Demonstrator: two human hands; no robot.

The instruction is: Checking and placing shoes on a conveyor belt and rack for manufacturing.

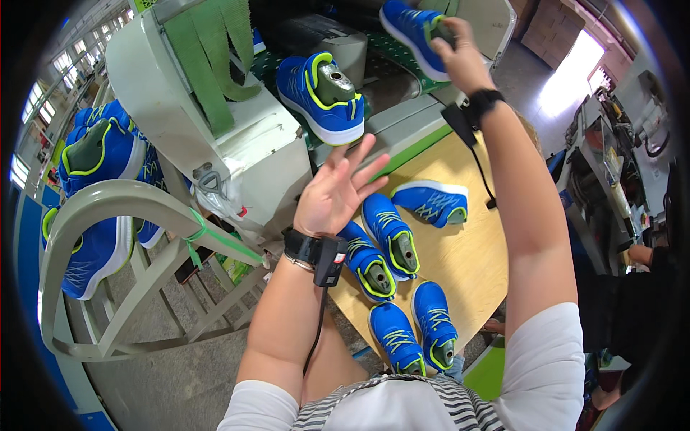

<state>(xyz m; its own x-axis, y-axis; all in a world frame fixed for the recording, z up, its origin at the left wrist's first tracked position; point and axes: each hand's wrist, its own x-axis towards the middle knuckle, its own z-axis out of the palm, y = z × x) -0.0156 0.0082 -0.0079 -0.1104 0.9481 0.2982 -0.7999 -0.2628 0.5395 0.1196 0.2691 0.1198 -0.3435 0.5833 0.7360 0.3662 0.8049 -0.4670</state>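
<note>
At the upper right my right hand (463,61) grips a blue shoe (411,34) by the heel end, where a dark shoe last fills its opening. The shoe is held over the green conveyor belt (384,70). My left hand (336,188) has its fingers spread, palm up, with nothing in it. Just beyond its fingertips a second blue shoe (302,90), with a white sole, lime collar and a metal-topped last inside, stands at the belt's near edge; whether they touch I cannot tell. Closer to me, several similar shoes (392,237) rest on a wooden table (471,269).
A white machine housing (266,147) with hanging green strips (208,61) rises left of the belt. Further left, a grey tubular rack (129,188) carries more blue shoes (100,248). Another person's hand (640,255) and dark clothing show at the right, near a cluttered workbench (596,165).
</note>
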